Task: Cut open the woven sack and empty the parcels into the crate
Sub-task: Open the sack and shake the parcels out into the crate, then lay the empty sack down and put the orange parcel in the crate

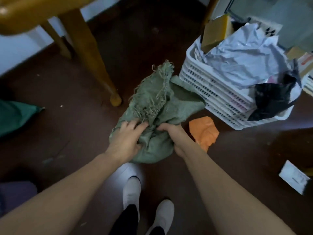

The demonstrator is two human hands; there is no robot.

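Dark floor (59, 129), white crate (211, 92) of parcels (245, 65) at right; label print too blurred. Left hand (125, 140) and right hand (171, 133) both clenched on crumpled green woven sack (157, 102).

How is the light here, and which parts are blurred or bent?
Head view: dim light, dark floor nearly black; wooden chair at top left blurred and bowed; green sack, left hand and right hand fairly sharp; white crate bright.
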